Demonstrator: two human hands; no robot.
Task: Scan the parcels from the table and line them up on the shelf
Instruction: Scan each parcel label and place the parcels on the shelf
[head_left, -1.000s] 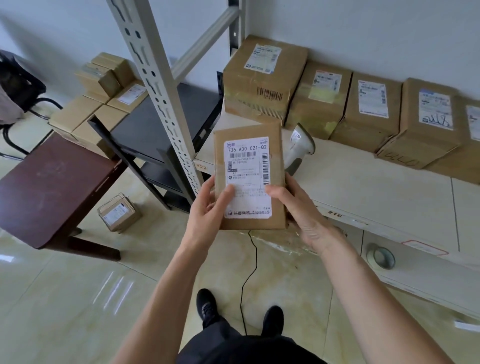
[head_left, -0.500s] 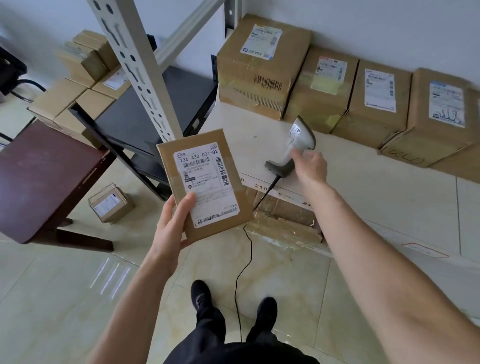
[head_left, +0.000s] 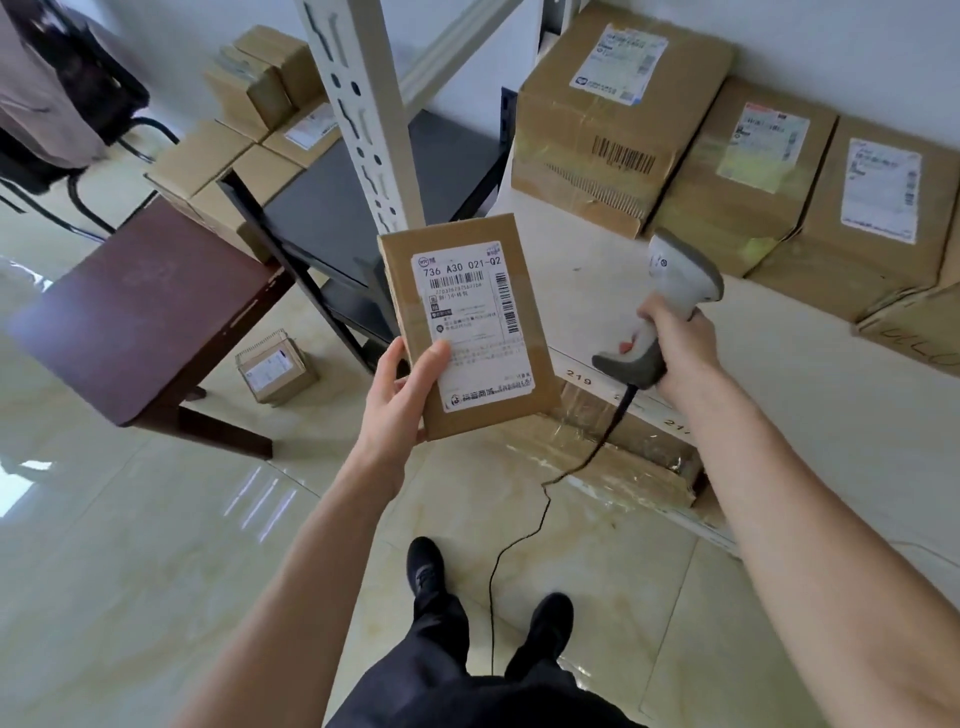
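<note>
Your left hand (head_left: 400, 395) holds the parcel (head_left: 467, 327) up in front of the shelf upright (head_left: 363, 104); your right hand (head_left: 675, 348), just right of it, grips the scanner (head_left: 670, 306) above the shelf (head_left: 779, 395) edge. Behind the scanner a row of boxes (head_left: 753, 161) stands on the shelf against the wall. The tabletop (head_left: 145, 306) lies to your left — one small box (head_left: 275, 366) on the floor (head_left: 156, 545) beside it, between tabletop and shelf. The scanner's cable (head_left: 519, 540) hangs to the floor before your feet.
</note>
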